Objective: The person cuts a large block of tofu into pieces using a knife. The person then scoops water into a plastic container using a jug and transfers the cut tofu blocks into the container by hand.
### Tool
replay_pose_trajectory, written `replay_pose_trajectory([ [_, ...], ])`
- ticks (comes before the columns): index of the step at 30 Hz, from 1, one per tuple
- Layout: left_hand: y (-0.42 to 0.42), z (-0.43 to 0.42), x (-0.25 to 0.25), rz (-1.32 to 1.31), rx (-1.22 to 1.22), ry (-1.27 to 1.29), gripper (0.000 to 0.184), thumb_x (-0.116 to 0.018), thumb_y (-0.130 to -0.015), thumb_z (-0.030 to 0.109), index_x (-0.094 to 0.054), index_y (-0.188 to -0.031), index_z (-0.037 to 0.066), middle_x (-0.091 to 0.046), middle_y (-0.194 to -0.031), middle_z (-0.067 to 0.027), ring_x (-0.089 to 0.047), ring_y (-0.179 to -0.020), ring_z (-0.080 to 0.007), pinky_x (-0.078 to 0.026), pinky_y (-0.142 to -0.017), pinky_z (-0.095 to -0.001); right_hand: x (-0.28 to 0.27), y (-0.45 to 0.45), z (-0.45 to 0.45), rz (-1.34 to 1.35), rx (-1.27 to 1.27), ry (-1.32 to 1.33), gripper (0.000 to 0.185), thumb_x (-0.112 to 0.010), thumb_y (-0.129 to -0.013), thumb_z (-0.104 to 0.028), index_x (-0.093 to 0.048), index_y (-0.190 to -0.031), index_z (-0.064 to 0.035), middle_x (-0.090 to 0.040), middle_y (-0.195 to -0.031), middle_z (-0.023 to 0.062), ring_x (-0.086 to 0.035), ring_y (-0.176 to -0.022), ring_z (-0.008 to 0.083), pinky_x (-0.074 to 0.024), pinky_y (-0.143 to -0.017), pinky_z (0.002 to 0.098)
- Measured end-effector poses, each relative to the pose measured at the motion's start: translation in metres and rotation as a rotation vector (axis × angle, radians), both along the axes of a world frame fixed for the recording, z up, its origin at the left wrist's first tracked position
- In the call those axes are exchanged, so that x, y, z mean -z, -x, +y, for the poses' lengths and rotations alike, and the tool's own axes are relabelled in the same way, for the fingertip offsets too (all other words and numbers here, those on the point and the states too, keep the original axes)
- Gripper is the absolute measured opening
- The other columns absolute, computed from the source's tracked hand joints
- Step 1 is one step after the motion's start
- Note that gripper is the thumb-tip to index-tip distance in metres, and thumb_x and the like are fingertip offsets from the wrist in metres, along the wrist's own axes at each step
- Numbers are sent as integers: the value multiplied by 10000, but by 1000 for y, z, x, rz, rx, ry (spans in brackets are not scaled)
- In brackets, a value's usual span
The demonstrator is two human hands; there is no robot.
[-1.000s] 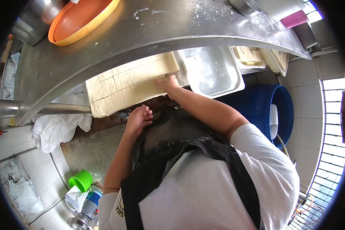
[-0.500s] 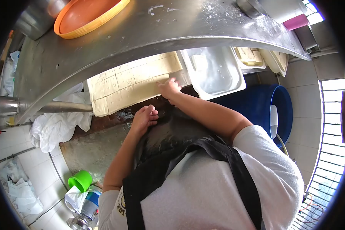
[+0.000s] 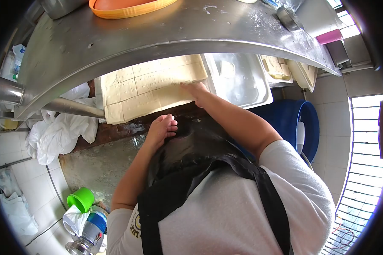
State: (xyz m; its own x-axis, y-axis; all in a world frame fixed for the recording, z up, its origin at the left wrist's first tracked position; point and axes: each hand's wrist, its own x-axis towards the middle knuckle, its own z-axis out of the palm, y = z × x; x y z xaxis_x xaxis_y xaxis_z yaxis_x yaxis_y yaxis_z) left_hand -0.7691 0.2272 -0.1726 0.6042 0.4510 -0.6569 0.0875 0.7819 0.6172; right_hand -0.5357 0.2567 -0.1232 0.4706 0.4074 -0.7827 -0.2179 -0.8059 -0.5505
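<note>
A pale, soft-looking slab point(image 3: 140, 87), scored into rectangular blocks, lies below the curved edge of the steel counter. My right hand point(image 3: 195, 91) rests at the slab's near right corner, fingers stretched out to the left over its surface, part of them hidden. My left hand point(image 3: 162, 128) hovers just in front of the slab's near edge, apart from it, with its fingers curled closed. A tiny white spot shows at its fingertips, too small to name. Right of the slab stands a metal tray point(image 3: 266, 94) with a pale block point(image 3: 227, 69) in shiny, watery-looking contents.
Above lies the steel counter point(image 3: 157, 32) with an orange basin point(image 3: 130, 10) and a metal bowl point(image 3: 290, 19). More trays point(image 3: 278, 70) stand at the right. A blue barrel point(image 3: 276, 121) is on the right; white bags point(image 3: 57, 136) and a green bucket point(image 3: 81, 199) are at the left.
My right hand lifted slightly off the slab with its fingers spread, then came back onto its corner. My left hand has barely moved. The view has shifted, so the orange basin sits higher.
</note>
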Motion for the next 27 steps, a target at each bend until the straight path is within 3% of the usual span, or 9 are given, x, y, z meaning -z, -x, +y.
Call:
replay_pose_trajectory([
  [7,5,2,3,-10,13,4,345,-631,-1028,408,-593,-1160,91,-660,-1013,-38,-639,-874,-156,-558,-774,-351,15,-13,1,130,-3,24,605,-850,-847,-417,-637,-1331,-124,-639,-1316,57,-599,-1223,261,-477,-970,410],
  [10,4,3,3,3,24,-1,325,-612,-1040,403,-602,-1154,99,-665,-1015,-36,-642,-878,-157,-559,-777,-356,25,-11,-11,35,-208,-63,683,-866,-828,-388,-588,-1358,-58,-650,-1285,92,-631,-1134,240,-505,-910,404],
  [12,2,1,1,17,13,14,271,-598,-1049,370,-615,-1123,111,-675,-999,-29,-654,-859,-156,-562,-750,-337,37,-3,-18,-403,-268,-228,738,-870,-815,-352,-539,-1364,14,-661,-1224,135,-631,-1069,221,-508,-862,390],
  [15,-4,-1,-5,40,28,2,255,-586,-1054,356,-620,-1119,112,-675,-1001,-27,-654,-864,-162,-559,-751,-342,49,-9,-22,-391,-259,-349,744,-879,-797,-310,-522,-1329,67,-665,-1158,165,-636,-1022,218,-518,-846,385],
  [21,-12,-3,-9,79,41,-31,306,-563,-1071,376,-624,-1160,90,-673,-1032,-54,-658,-895,-181,-562,-780,-367,58,-30,-32,-216,-126,-419,663,-894,-768,-234,-544,-1253,53,-650,-1081,138,-637,-960,216,-542,-861,353],
  [24,-17,-5,-10,90,34,-27,318,-562,-1072,379,-625,-1166,81,-674,-1039,-61,-660,-897,-189,-561,-786,-373,18,-25,-45,-275,-77,-522,659,-896,-760,-228,-546,-1243,53,-645,-1072,132,-626,-952,207,-539,-850,357],
  [27,-24,-6,-11,87,32,-20,268,-590,-1053,368,-631,-1111,110,-674,-1010,-42,-652,-894,-179,-551,-776,-359,25,-34,-45,-338,-50,-564,666,-899,-722,-233,-551,-1211,56,-651,-1097,167,-638,-1016,252,-533,-891,379],
])
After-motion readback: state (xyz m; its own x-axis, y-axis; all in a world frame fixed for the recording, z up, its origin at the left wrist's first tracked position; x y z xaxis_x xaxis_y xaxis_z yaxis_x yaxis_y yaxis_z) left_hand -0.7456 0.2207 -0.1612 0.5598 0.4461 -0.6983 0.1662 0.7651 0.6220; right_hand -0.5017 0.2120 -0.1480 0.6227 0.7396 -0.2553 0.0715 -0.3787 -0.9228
